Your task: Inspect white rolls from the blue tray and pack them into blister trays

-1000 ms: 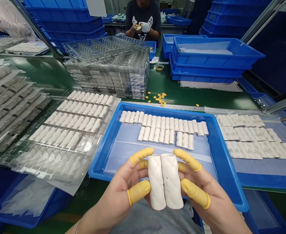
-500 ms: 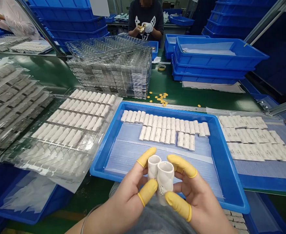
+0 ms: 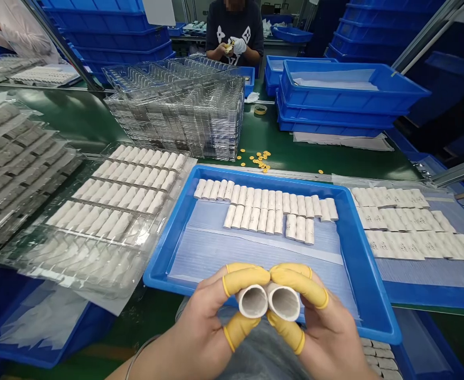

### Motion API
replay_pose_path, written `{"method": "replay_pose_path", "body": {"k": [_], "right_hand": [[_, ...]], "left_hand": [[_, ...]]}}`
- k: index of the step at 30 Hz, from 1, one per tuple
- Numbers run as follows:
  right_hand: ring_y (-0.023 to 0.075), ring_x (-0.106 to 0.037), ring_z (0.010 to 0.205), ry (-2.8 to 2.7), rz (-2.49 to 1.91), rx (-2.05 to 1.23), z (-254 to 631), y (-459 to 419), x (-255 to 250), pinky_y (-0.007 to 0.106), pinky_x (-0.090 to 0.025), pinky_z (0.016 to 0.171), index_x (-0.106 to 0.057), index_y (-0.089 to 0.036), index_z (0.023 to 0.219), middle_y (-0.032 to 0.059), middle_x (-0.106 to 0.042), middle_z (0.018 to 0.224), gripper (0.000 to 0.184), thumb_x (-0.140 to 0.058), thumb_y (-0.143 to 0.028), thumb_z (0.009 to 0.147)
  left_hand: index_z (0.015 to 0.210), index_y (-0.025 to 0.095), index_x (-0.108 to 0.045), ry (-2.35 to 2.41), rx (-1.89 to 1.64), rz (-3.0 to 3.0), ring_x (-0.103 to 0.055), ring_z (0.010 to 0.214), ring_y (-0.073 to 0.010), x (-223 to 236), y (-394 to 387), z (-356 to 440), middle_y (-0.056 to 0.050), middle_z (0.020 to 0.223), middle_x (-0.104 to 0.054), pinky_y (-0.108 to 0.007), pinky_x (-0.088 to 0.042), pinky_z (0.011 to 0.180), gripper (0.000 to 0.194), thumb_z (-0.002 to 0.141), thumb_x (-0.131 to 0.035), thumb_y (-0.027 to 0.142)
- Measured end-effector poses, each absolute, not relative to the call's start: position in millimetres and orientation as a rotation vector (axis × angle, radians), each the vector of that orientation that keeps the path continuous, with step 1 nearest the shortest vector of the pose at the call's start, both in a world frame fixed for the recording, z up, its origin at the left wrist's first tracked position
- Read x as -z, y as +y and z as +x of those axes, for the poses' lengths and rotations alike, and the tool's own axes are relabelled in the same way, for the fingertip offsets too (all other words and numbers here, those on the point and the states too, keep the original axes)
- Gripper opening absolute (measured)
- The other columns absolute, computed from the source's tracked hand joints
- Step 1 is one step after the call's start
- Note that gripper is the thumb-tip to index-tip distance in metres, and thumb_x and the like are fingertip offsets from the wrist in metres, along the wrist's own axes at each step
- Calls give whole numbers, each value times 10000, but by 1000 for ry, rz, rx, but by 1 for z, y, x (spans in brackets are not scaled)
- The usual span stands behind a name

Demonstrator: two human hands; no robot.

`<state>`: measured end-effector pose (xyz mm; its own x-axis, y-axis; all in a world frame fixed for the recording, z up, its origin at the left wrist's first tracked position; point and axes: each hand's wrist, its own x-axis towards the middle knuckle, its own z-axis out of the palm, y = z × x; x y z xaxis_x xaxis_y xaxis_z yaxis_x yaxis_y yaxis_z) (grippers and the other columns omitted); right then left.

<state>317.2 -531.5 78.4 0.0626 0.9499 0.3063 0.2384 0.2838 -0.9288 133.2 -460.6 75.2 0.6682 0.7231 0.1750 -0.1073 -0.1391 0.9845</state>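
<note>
The green tabletop (image 3: 283,158) carries a blue tray (image 3: 358,248) lined with pale sheeting and holding rows of similar tubes (image 3: 263,219). Above the tray's lower edge, the left hand (image 3: 204,327) and right hand (image 3: 329,327), fingers in yellow finger cots (image 3: 248,279), each hold one of two white tubes (image 3: 252,301) in a narrow grip. The tubes touch side by side, open ends toward the wearer.

Bright, even light, white tubes (image 3: 283,303) sharp — glare on clear plastic trays (image 3: 176,111), edges bowed.
</note>
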Motion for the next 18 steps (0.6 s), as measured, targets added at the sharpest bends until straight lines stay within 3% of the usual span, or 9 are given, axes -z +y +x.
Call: {"method": "replay_pose_path", "body": {"k": [13,18], "right_hand": [[179,-631,1037,-1466,-1118,-751,318,-534,-76,265,-553,932,-591,-265,1306,25,-635,1144,598,-617,78,817],[182,-623,1013,-1531,-1121,-703,321,-533,-77,268,-550,896,-591,-234,1311,40,-617,1151,599,-628,76,800]], "left_hand": [[1320,240,-609,406,-929,1756,-651,1138,-222,-80,-457,134,-94,1168,-700,-320,-537,997,463,886,-663,88],[1286,317,-629,485,-1038,1861,-676,1136,-263,-90,-459,124,-70,1209,-725,-445,-516,1044,405,901,-679,206]]}}
